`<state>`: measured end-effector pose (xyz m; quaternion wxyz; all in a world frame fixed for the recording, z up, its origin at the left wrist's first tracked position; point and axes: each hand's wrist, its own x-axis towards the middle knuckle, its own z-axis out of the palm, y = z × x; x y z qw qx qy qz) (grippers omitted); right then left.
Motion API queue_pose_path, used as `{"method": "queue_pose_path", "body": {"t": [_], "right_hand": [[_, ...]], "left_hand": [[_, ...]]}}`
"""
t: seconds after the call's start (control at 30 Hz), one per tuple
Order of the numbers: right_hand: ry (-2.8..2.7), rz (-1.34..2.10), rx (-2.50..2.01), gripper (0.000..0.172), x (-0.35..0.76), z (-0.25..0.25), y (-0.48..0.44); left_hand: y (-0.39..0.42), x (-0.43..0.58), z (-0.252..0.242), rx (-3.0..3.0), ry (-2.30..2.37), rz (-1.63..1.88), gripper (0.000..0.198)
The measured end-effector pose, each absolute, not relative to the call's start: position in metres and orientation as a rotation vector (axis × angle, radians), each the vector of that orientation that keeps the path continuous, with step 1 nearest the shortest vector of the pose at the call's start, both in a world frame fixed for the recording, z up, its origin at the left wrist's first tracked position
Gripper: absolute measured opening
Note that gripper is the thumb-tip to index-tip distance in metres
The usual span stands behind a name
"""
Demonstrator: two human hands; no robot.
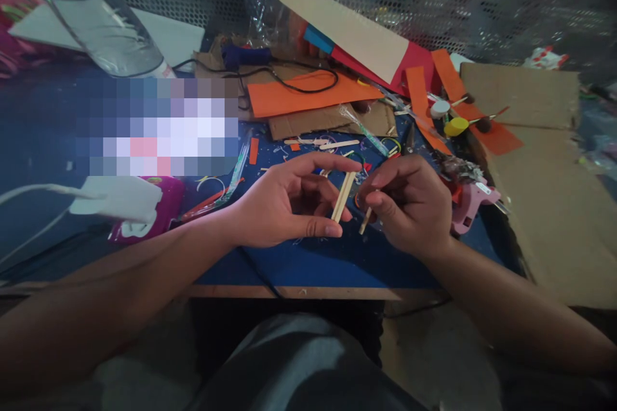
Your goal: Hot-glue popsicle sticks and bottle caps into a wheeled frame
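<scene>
Between the thumb and fingers of my left hand is a small flat piece made of popsicle sticks lying side by side, held by its ends and tilted. Close to its right, my right hand pinches a short wooden stick that points down toward the table. The two pieces are apart. Loose popsicle sticks and scraps lie on the blue tabletop just beyond my hands. A pink glue gun rests beside my right wrist.
Cardboard covers the right side. Orange paper, a dark blue tool with a cord and coloured sheets lie at the back. A water bottle leans at the back left. A white adapter with cables sits near my left forearm.
</scene>
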<state>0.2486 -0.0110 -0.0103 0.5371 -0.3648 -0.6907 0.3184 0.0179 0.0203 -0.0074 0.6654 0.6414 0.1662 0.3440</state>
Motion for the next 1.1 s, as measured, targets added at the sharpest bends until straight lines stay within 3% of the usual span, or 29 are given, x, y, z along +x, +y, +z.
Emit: {"method": "queue_pose_path", "body": {"t": [0.37,0.73,1.1], "right_hand": [[-1.58,0.886,-0.855,0.013,0.2478,-0.0145,-0.0118],[-1.646,0.797,-0.701,0.021,0.2498,-0.0134,-0.0065],[-1.917,0.601,-0.764,0.014,0.2548,-0.0129,-0.0053]], "left_hand": [[0.0192,0.0193,-0.011,1.651,0.493,0.864,0.063],[0.0182,0.0174,-0.0112,1.603,0.475,0.863,0.061],[0.0177,0.0187,-0.0104,1.606,0.462,0.898,0.064]]}}
